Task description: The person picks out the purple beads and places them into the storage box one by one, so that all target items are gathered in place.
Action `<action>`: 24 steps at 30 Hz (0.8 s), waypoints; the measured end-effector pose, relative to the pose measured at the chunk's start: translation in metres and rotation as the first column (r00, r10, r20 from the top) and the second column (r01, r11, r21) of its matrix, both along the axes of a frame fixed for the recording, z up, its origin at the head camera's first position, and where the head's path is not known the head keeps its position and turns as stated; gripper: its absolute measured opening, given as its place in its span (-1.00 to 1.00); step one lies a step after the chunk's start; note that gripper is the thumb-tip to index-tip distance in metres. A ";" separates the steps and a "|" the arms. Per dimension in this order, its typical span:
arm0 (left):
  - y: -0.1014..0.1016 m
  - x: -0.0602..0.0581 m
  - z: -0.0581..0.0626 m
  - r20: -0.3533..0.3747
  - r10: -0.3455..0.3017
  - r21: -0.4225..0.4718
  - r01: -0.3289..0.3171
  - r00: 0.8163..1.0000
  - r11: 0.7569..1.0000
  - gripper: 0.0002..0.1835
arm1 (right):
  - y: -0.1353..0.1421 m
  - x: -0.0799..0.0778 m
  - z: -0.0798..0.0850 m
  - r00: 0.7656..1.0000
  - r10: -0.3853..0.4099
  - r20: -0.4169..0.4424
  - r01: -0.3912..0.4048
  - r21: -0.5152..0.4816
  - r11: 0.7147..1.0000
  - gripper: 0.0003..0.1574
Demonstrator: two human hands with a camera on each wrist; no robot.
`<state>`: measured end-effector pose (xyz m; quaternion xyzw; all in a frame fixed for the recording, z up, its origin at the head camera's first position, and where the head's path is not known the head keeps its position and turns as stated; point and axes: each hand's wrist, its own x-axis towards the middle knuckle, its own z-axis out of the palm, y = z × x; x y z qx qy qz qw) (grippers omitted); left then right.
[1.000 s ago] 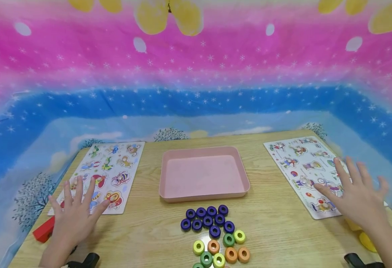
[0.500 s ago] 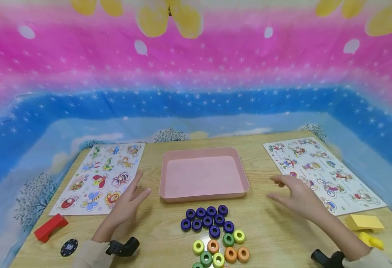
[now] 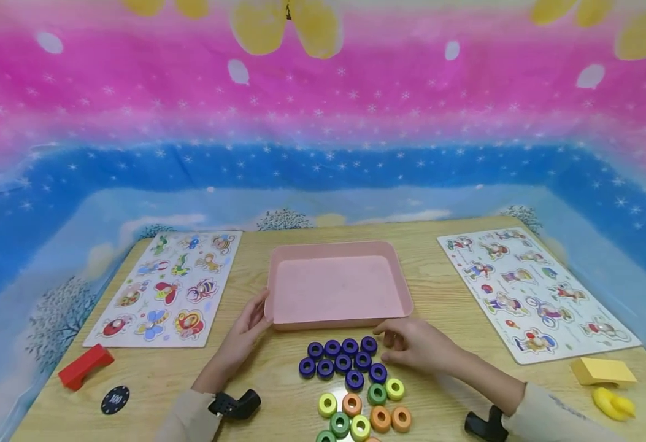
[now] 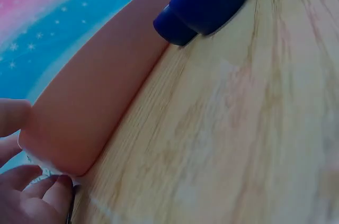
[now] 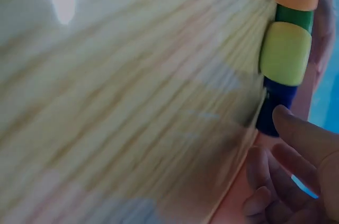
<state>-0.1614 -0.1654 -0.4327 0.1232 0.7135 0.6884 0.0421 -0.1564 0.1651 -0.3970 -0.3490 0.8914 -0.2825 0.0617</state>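
Note:
My left hand [image 3: 241,337] is at the near left corner of a shallow pink tray [image 3: 336,323], its thumb along the front and its fingers along the left side, holding the corner. In the left wrist view, the fingertips [image 4: 15,117] meet the tray's rim. My right hand [image 3: 419,345] hovers just right of a cluster of purple ring beads [image 3: 343,363], fingers loosely bent, with nothing between thumb and fingers. Seen from the right wrist, the thumb [image 5: 296,131] overlaps a dark purple bead [image 5: 275,107]. Yellow [image 3: 327,404], orange [image 3: 352,404] and green [image 3: 340,425] beads lie nearer the front.
An insect picture board [image 3: 154,294] lies at left, a board of small figures [image 3: 538,294] at right. A red block [image 3: 85,367] and black chip [image 3: 115,400] are front left; a yellow block [image 3: 604,372] and yellow toy [image 3: 613,404] front right. Patterned cloth [image 3: 323,166] surrounds the table.
Both hands have come inward from over the two boards. The left has reached the tray's corner and the right the edge of the purple beads. Tray and beads stay in place.

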 end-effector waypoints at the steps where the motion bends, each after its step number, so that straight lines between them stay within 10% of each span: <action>1: 0.001 0.000 -0.001 -0.017 -0.001 -0.025 0.001 1.000 1.000 -0.48 | -0.002 -0.001 -0.002 1.000 0.009 0.007 -0.009 0.005 1.000 -0.59; 16: 0.003 0.001 -0.001 -0.087 0.026 -0.118 -0.037 0.996 0.992 -0.52 | -0.009 -0.005 0.013 0.999 -0.009 0.041 0.009 -0.004 1.000 -0.67; 24: 0.004 0.002 -0.002 -0.075 0.039 -0.162 -0.051 0.996 0.985 -0.50 | 0.001 -0.036 0.040 0.993 -0.107 -0.055 0.103 -0.076 0.992 -0.65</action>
